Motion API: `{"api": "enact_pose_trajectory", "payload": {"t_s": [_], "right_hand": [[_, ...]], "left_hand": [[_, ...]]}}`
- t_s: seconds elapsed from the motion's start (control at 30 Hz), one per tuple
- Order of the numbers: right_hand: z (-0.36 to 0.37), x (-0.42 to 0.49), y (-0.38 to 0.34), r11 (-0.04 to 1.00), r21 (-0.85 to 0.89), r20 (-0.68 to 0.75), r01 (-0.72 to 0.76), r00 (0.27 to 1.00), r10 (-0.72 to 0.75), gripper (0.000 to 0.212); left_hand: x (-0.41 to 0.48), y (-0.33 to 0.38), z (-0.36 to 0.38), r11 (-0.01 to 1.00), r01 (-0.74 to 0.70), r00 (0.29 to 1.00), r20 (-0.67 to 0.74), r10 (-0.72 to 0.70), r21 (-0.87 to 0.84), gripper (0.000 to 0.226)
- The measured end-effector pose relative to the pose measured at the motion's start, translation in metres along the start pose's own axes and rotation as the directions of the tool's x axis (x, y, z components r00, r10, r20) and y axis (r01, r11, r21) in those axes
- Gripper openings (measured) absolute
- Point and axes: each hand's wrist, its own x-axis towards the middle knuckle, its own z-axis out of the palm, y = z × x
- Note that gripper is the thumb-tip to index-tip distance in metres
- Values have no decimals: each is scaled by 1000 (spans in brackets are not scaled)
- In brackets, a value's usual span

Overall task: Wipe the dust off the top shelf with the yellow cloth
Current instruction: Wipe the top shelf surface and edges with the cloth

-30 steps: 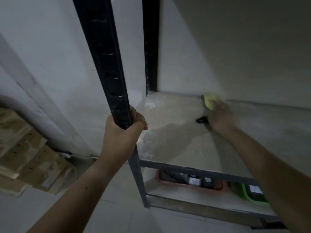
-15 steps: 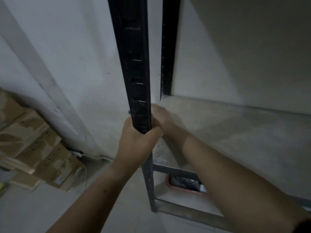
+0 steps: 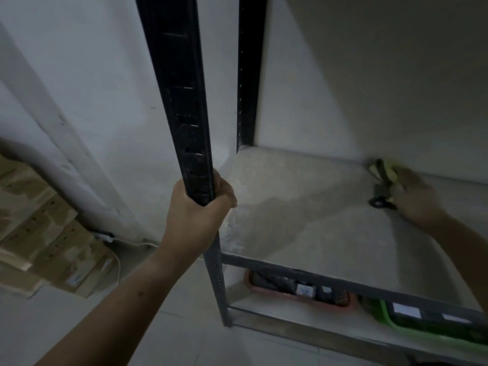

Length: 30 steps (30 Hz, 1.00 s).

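Yellow cloth point(image 3: 388, 170): on the top shelf at its back edge by the wall, under the fingertips of the right hand; only its far end shows.
Right hand point(image 3: 416, 204): lies palm down over the cloth. It is blurred, so whether the fingers press flat or pinch the cloth cannot be told.
Dark object point(image 3: 380, 192): black with a ring-shaped end, on the shelf just left of the right hand and touching the cloth; too blurred to name.
Top shelf point(image 3: 303, 212): pale board with a darker patch between the 2 hands and a paler, powdery strip along the edge beside the left hand.
Left hand point(image 3: 196, 210): fingers and thumb curled tight round the front post.
Front post point(image 3: 179, 101): black slotted upright rising out of the left hand.
Rear post point(image 3: 249, 75): second black upright, beyond the left hand, at the shelf's back corner.
Lower shelf point(image 3: 264, 307): below both hands, holding 1 red basket point(image 3: 248, 280) and 1 green basket point(image 3: 385, 317) under the right forearm.
Boxes point(image 3: 39, 233): stacked well left of the left forearm, with a white cable point(image 3: 117, 260) beside them.
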Motion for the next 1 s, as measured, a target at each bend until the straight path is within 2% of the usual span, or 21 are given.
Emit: {"api": "enact_pose_trajectory", "payload": {"t_s": [0.03, 0.07, 0.1, 0.17, 0.2, 0.27, 0.3, 0.33, 0.37, 0.43, 0.5, 0.53, 0.6, 0.63, 0.67, 0.7, 0.77, 0.8, 0.9, 0.93, 1.0], "right_hand": [[-1, -2, -7, 972, 199, 55, -125, 992, 116, 53], [1, -3, -15, 981, 170, 78, -96, 993, 83, 52], [-1, -5, -19, 997, 79, -1, -22, 1000, 23, 53], [-15, -9, -51, 988, 151, 19, 14, 1000, -17, 47], [-22, -8, -72, 970, 238, 103, 47, 992, -74, 45], [-32, -13, -116, 921, 326, 18, 212, 973, -230, 46], [-44, -13, -137, 927, 306, 27, 218, 971, -237, 47], [-57, -16, -155, 934, 301, 118, 189, 965, -234, 47], [-65, -23, -171, 869, 459, 165, 185, 943, -288, 49], [-70, -36, -212, 769, 631, 287, 103, 890, -355, 54], [-90, -45, -250, 661, 704, 185, 257, 833, -521, 47], [-100, -48, -264, 583, 768, 169, 265, 794, -584, 36], [-116, -48, -280, 477, 838, 70, 265, 815, -575, 11], [-118, -44, -281, 441, 880, 135, 178, 796, -590, 17], [-116, -40, -280, 338, 941, 196, 8, 802, -565, 22], [-117, -35, -275, 284, 957, 206, -57, 824, -527, 22], [-120, -24, -254, 192, 979, 144, -63, 887, -439, 19], [-115, -17, -245, 217, 974, 141, -72, 936, -323, 26], [-104, 14, -211, 303, 946, 149, -118, 986, -79, 37], [-98, 24, -199, 407, 906, 130, -113, 991, -13, 37], [-87, 39, -185, 504, 857, 95, -105, 994, 45, 32]], "left_hand": [[0, -1, 1, 1000, -7, 1000, -9, 7, 5, 9], [0, -3, 2, 1000, -8, 1000, -19, 8, 12, 11], [0, -4, 2, 1000, -2, 1000, -25, 3, 20, 11], [0, -6, 2, 1000, 4, 1000, -29, -3, 15, 7], [0, -6, 1, 1000, 3, 1000, -31, -3, 10, 5], [-1, -4, 1, 1000, -10, 999, -36, 10, 1, 13], [-1, -4, 2, 1000, -17, 999, -39, 16, -1, 17], [-1, -3, 2, 1000, -24, 999, -45, 24, -7, 19], [-2, -2, 3, 1000, -28, 998, -59, 27, -12, 23], [-3, -2, 3, 1000, -22, 996, -88, 23, 7, 26], [-4, -3, 4, 999, -16, 994, -110, 21, 46, 22], [-4, -3, 4, 999, -7, 992, -122, 13, 51, 24], [-4, -4, 4, 999, 6, 991, -134, 0, 47, 28], [-4, -4, 4, 999, 9, 991, -131, -3, 42, 28], [-4, -4, 4, 999, 9, 992, -127, -5, 33, 27], [-5, -4, 4, 1000, 5, 992, -122, -2, 21, 26], [-4, -5, 4, 1000, -18, 995, -101, 17, 0, 24], [-4, -5, 4, 1000, -30, 996, -86, 30, -1, 25], [-3, -7, 3, 1000, -29, 997, -68, 30, 12, 32], [-3, -8, 3, 1000, -23, 997, -72, 24, 13, 32], [-3, -8, 4, 1000, -21, 997, -77, 23, 21, 31]]}}
